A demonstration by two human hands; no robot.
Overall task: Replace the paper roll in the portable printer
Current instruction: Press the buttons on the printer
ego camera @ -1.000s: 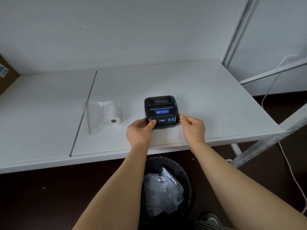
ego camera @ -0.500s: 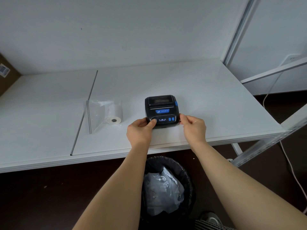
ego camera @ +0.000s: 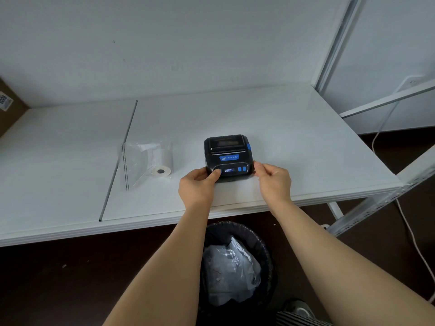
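Observation:
A small black portable printer [ego camera: 227, 154] with blue buttons sits on the white table [ego camera: 294, 147], its lid closed. My left hand [ego camera: 197, 187] grips its front left corner, thumb resting on the front panel. My right hand [ego camera: 273, 180] pinches the front right corner. To the left lies a white paper roll [ego camera: 161, 171] inside a clear plastic bag [ego camera: 143, 161], apart from both hands.
A black waste bin [ego camera: 237, 262] lined with a crumpled plastic bag stands under the table's front edge. A seam [ego camera: 120, 156] splits the tabletop. A cardboard box [ego camera: 7, 107] is at far left. A metal rack frame [ego camera: 376, 203] and white cable [ego camera: 409, 231] are right.
Both hands stay on the printer's front corners. The printer and the paper roll have not visibly moved.

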